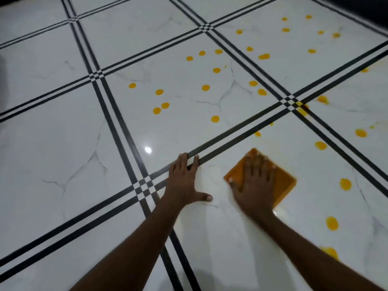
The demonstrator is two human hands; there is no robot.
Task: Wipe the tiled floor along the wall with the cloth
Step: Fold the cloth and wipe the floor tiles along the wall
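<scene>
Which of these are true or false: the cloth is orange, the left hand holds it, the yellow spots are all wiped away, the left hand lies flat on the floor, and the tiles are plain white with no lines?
1. The cloth is orange. True.
2. The left hand holds the cloth. False: the right hand presses flat on it.
3. The yellow spots are all wiped away. False: many still dot the tiled floor ahead and to the right.
4. The left hand lies flat on the floor. True: fingers spread, beside the cloth, not touching it.
5. The tiles have no lines. False: black stripes border each tile.
</scene>
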